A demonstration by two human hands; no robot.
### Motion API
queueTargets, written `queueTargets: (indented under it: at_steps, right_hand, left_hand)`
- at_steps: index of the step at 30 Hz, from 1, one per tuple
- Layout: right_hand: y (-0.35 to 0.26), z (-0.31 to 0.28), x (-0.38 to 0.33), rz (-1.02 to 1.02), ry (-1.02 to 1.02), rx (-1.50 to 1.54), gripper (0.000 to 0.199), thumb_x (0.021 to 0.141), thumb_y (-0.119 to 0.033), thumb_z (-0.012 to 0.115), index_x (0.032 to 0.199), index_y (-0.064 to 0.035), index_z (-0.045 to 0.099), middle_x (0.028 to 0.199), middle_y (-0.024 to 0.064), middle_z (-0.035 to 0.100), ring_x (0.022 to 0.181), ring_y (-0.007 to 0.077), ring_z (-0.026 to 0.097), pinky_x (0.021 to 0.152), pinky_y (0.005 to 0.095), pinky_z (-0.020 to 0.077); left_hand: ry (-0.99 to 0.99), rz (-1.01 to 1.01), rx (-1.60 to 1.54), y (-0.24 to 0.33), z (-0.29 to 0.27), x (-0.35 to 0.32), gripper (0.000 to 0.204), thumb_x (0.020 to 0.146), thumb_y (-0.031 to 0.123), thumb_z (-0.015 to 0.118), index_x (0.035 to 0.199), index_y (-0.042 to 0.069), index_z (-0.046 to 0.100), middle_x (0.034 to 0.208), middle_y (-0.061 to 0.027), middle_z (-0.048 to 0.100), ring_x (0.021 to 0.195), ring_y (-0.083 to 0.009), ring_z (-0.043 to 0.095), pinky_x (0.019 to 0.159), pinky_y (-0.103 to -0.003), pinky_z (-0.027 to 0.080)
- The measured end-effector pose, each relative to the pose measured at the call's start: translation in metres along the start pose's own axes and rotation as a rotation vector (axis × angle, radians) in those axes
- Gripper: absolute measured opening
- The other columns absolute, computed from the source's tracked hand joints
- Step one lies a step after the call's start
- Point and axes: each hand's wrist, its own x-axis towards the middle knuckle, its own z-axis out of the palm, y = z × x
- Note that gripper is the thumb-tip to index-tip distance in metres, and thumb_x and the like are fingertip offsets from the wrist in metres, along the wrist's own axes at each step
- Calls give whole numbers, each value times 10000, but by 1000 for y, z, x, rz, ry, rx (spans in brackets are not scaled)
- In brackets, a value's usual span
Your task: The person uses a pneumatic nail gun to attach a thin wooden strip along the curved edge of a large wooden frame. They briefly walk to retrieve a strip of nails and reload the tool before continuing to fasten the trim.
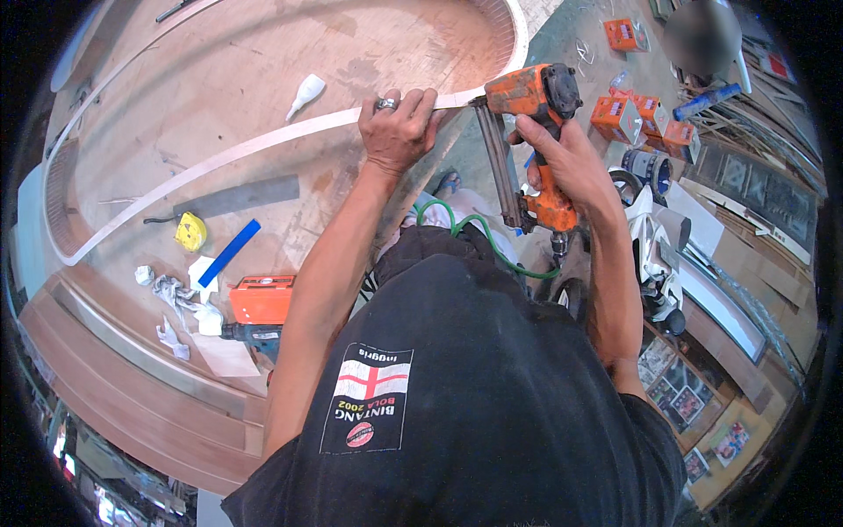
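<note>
A large curved panel frame with a pale rim (pixel 255 143) and a ribbed inner wall lies across the workbench. My left hand (pixel 399 132) is closed over this rim, fingers on its top, with a dark ring on one finger. To its right, my right hand (pixel 575 167) grips the handle of an orange pneumatic nail gun (pixel 518 92). The gun's nose is at the rim, a short way right of my left hand; whether it presses on it I cannot tell. A green air hose (pixel 492 241) runs to the base of the gun's handle.
Inside the frame lies a white glue bottle (pixel 306 95). Nearer on the bench (pixel 290 237) are a yellow tape measure (pixel 190 232), a blue strip (pixel 229 254), crumpled paper (pixel 174 294) and an orange box (pixel 262 299). Several orange boxes (pixel 617 119) and stacked boards (pixel 746 206) are at the right.
</note>
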Motion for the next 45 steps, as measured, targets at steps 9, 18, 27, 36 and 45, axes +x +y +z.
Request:
queueTargets:
  at_steps: [9,18,27,36,45]
  right_hand:
    - [-12,5,-2,37,24,-65,543,1013,-474,665,1350,-62,559,1008,48,676,549,77,563,489,225,455]
    - [-6,5,-5,-18,68,50,523,1026,-447,657,1362,-58,558,1005,52,675,549,75,561,495,218,461]
    - [-7,10,-1,-10,4,16,562,1019,-486,654,1352,-41,569,1002,58,676,547,77,560,493,226,454]
    - [-13,12,1,-24,13,-9,556,1018,-479,658,1364,-54,558,1020,66,675,548,83,575,498,232,475]
    - [-11,15,-2,-3,-14,3,522,1039,-435,640,1370,-39,557,1039,73,688,560,81,575,519,233,481]
  left_hand:
    - [22,-1,-21,0,4,1,315,774,342,771,1045,192,712,889,48,652,790,-177,613,756,-388,396]
    - [16,-7,-29,0,1,1,304,770,345,776,1028,194,720,888,49,649,795,-173,609,751,-378,388]
    - [20,-21,-33,-1,3,-2,336,752,332,801,1061,217,739,928,76,686,779,-155,608,729,-363,388]
    - [7,-37,-59,0,3,-3,288,785,338,757,1035,201,715,889,49,647,798,-174,601,777,-382,395]
    - [12,-27,-42,-1,4,-2,330,755,336,794,1062,229,735,919,76,688,776,-152,616,720,-361,396]
